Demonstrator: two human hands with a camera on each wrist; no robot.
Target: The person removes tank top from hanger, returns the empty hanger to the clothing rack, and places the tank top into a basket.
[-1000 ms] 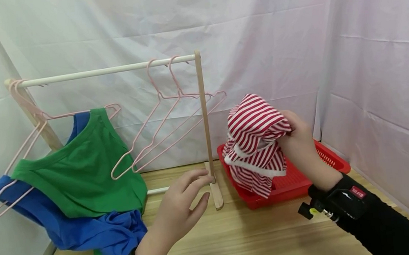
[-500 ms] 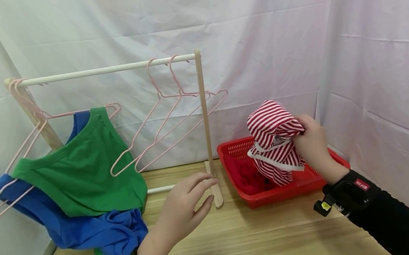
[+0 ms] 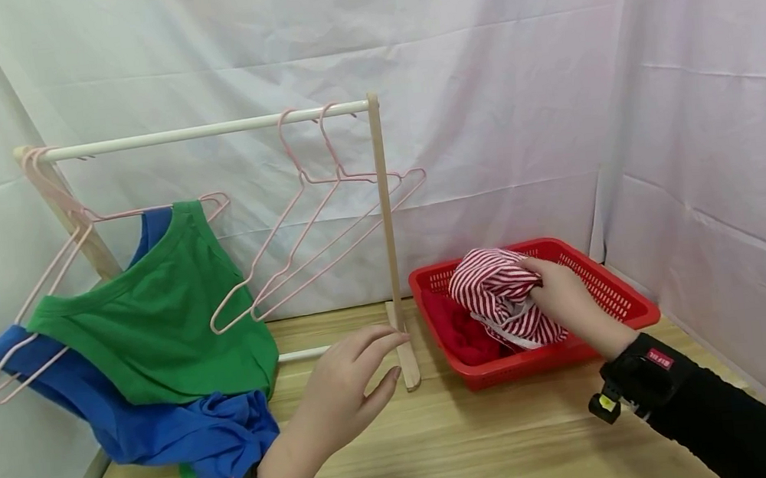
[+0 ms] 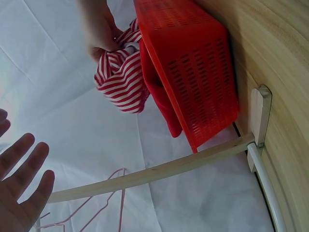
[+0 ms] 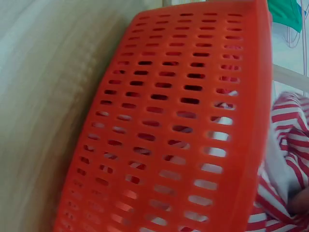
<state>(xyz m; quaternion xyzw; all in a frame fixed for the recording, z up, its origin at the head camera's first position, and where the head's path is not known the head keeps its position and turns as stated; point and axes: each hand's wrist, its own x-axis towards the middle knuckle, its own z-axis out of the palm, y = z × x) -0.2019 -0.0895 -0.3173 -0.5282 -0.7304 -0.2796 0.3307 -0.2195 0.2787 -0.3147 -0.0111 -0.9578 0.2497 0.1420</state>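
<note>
My right hand [image 3: 565, 300] pinches a red-and-white striped garment with white trim [image 3: 499, 289], bunched up in the red plastic basket [image 3: 594, 269]. Beside it in the basket lies a plain red cloth [image 3: 459, 330]. In the right wrist view the basket's slotted wall [image 5: 164, 116] fills most of the picture, and the striped cloth [image 5: 289, 140] shows past its rim. My left hand [image 3: 342, 385] hovers over the table in front of the rack, fingers spread and holding nothing. The left wrist view shows those spread fingers [image 4: 26, 162] at the left edge.
A wooden rack with a white rail [image 3: 206, 133] stands left of the basket. Two bare pink hangers [image 3: 288, 256] hang near its right post [image 3: 386, 215]. At its left end hang a green top [image 3: 157, 338] and a blue garment [image 3: 167, 440] that reaches the table.
The right hand has moved right and then down with the striped garment, which now sits lower, bunched in the basket. The red cloth has come into view. The left hand has hardly moved.
</note>
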